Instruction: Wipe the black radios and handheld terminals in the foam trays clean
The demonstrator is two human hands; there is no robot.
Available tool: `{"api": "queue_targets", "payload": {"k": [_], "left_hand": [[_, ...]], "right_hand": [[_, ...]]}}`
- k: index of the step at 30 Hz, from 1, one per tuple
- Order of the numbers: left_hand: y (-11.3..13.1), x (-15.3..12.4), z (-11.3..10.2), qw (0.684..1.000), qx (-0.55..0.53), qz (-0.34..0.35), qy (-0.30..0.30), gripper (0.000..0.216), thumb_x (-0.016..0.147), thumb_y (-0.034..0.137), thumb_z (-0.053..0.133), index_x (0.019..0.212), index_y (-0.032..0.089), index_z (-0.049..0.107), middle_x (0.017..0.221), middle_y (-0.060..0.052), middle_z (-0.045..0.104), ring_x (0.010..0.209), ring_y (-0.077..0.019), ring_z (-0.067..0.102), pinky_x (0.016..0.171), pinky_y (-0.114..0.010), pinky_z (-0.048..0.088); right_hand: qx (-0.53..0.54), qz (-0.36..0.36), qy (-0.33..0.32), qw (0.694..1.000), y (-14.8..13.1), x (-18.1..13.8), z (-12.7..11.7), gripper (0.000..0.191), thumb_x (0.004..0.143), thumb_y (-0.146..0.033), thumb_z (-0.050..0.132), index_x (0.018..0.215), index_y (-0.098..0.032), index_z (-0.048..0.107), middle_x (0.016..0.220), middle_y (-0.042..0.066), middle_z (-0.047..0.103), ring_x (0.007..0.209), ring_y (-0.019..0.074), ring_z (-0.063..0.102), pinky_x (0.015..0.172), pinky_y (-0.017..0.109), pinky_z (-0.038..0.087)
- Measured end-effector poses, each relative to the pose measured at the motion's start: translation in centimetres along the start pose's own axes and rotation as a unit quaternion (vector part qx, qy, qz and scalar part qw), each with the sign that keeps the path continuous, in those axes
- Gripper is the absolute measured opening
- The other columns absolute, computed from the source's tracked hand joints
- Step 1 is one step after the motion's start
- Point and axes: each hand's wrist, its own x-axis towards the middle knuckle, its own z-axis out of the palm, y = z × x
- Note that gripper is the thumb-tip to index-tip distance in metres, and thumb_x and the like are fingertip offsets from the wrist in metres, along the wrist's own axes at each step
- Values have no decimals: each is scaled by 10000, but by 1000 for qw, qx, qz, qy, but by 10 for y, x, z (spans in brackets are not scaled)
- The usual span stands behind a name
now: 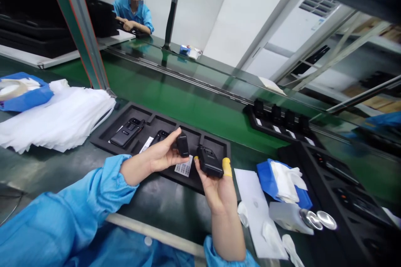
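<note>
My left hand pinches a small black part between thumb and fingers, just above a black compartment tray. My right hand, with yellow finger cots on two fingertips, grips a black boxy device right beside that part. The two pieces are close together but apart. In the tray's left slot lies a black handheld device, and white barcode labels rest in the slots below my hands.
A stack of white sheets and a blue-wrapped bundle lie at left. At right are a white paper, blue cloth with white wipes, a dispenser bottle and more black trays. A person in blue sits across the green conveyor.
</note>
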Motion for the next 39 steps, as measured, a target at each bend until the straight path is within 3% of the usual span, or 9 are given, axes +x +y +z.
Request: {"api": "queue_targets", "payload": {"k": [3, 7, 10, 12, 14, 20, 30, 35, 39], "left_hand": [[3, -7, 1, 1000, -13, 0, -25, 232, 860, 339, 590, 848, 108, 601, 753, -71, 670, 677, -175, 659, 651, -320, 579], [1, -19, -2, 997, -24, -1, -68, 230, 801, 246, 570, 946, 75, 622, 851, -132, 701, 773, -260, 682, 731, -430, 555], [-7, -20, -7, 999, -10, -8, -51, 422, 883, 446, 495, 1032, 74, 623, 831, -141, 706, 691, -248, 686, 657, -383, 560], [-15, -17, -9, 1000, 15, -8, -11, 579, 906, 588, 382, 1061, 82, 617, 741, -124, 697, 575, -206, 665, 546, -311, 548], [-23, -12, -10, 999, 31, -6, 19, 651, 888, 651, 324, 1073, 99, 614, 660, -89, 678, 477, -165, 627, 459, -254, 514], [-33, -4, -14, 998, 47, -19, 34, 708, 833, 718, 315, 999, 113, 644, 482, -17, 588, 364, -132, 562, 353, -195, 451], [-44, 4, -18, 996, 39, -60, 47, 698, 884, 665, 255, 917, 96, 657, 454, -21, 573, 340, -119, 543, 332, -174, 424], [-45, 6, -20, 995, 34, -67, 62, 695, 863, 685, 300, 847, 87, 654, 454, -31, 572, 342, -119, 537, 329, -176, 412], [-46, 2, -20, 994, 37, -62, 80, 729, 892, 665, 220, 785, 82, 645, 435, -46, 562, 331, -126, 525, 316, -186, 396]], "right_hand": [[-26, 3, -49, 998, -1, -5, -4, 226, 785, -346, 602, 956, -204, 645, 987, 44, 703, 1031, 226, 623, 942, 500, 490], [-65, -20, -107, 992, -2, -13, -16, 426, 670, -195, 649, 1091, -252, 606, 1048, 27, 688, 984, 230, 642, 892, 527, 502], [-44, -15, -63, 997, 2, -16, -18, 304, 705, -376, 682, 969, -231, 642, 893, 17, 709, 766, 183, 671, 641, 364, 574], [-28, 9, -31, 999, 9, -15, -17, 339, 685, -505, 694, 843, -208, 649, 716, -5, 691, 556, 125, 619, 448, 235, 501], [-15, 34, -39, 999, 19, -15, -16, 377, 642, -553, 717, 776, -209, 638, 607, -40, 647, 434, 76, 534, 356, 164, 402], [-5, 67, -133, 989, 46, -11, -17, 354, 679, -550, 694, 781, -218, 627, 588, -59, 618, 425, 43, 496, 349, 128, 367], [-7, 102, -117, 988, 59, -4, -18, 375, 735, -561, 631, 729, -186, 617, 581, -26, 619, 424, 45, 505, 365, 124, 399], [3, 107, -110, 988, 61, -4, -16, 388, 663, -561, 700, 727, -183, 640, 570, -23, 628, 431, 43, 515, 373, 117, 398], [6, 101, -142, 985, 66, -5, -19, 387, 603, -549, 754, 666, -187, 633, 550, -30, 622, 428, 46, 515, 369, 119, 400]]}}
